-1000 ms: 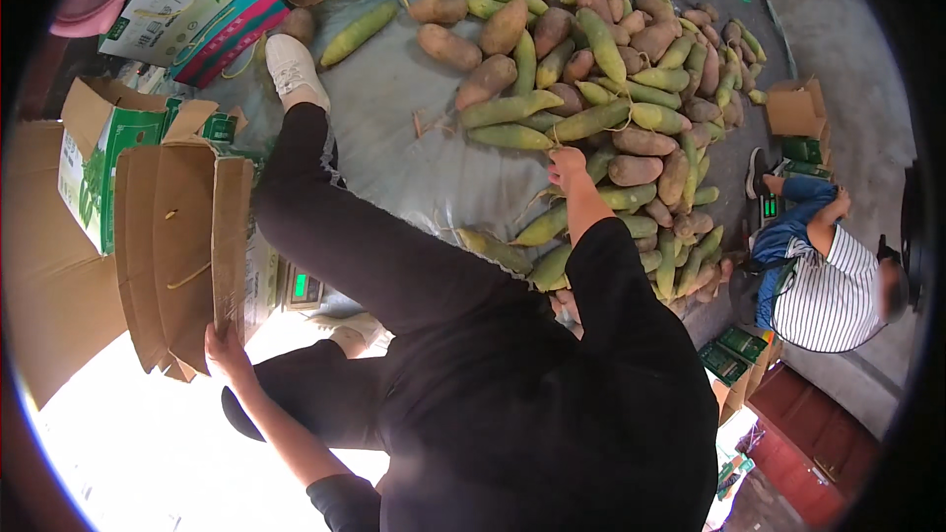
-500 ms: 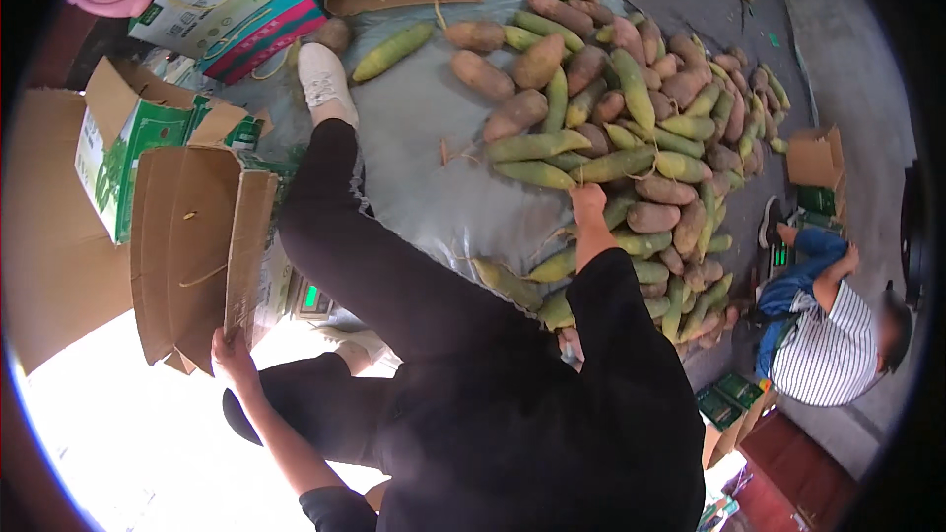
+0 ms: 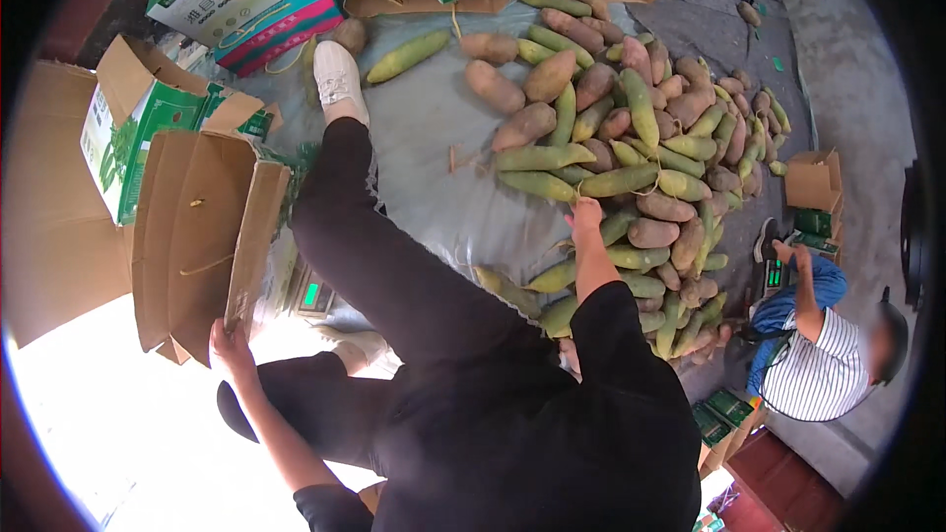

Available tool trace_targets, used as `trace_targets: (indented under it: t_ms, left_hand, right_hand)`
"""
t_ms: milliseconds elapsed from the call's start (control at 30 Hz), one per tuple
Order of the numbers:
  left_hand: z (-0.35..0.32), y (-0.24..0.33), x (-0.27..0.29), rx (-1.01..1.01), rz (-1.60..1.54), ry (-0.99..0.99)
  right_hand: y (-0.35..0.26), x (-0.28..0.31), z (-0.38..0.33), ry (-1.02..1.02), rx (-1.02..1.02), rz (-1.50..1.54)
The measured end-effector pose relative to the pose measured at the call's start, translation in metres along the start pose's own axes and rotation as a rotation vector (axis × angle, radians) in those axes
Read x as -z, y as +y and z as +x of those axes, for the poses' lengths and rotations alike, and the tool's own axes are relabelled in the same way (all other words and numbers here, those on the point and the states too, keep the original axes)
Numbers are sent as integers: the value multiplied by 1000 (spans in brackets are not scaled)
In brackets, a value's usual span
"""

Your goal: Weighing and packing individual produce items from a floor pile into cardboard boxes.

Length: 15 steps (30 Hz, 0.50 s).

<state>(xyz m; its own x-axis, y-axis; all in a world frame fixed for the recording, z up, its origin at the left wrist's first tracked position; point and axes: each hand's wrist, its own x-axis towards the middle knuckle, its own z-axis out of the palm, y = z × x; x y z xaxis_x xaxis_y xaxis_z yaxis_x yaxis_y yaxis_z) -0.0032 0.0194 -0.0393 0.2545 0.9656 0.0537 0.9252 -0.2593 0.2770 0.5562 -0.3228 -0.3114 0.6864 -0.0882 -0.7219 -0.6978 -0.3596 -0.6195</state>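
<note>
- One grey tarp (image 3: 434, 167) covers the ground here, and it's the biggest thing in shot, with bare concrete floor (image 3: 847, 89) off to the right
- One big heap of long fruits (image 3: 641, 158) on it, green and reddish-brown mixed, far too many to count, several buried under others
- Cardboard boxes along the left and top: about six in sight, most of them cut by the rim; one open brown box (image 3: 197, 236) stands right at the person's left
- One co-worker (image 3: 818, 355) in a striped top, lower right, crouched by a small box (image 3: 813, 182), face not clear
- One white shoe (image 3: 337, 79) out on the stretched leg
- Right hand (image 3: 585, 215) is down at the near edge of the heap, fingers on a green fruit (image 3: 537, 185); clenched or loose, I cannot tell from here
- Left hand (image 3: 229, 343) pinches the bottom edge of the open brown box's flap, grasping it
- Lower left is washed out white by glare, nothing readable there
</note>
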Motion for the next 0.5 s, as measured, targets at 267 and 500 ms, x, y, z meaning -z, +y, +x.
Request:
trace_targets:
  t_ms: [267,500]
  left_hand:
    - [-2,12,6,70,95,42]
    - [4,46,18,53,136,-2]
  right_hand:
    - [-49,-30,-69,-94,38,442]
    - [-20,-60,-54,-191,-37,512]
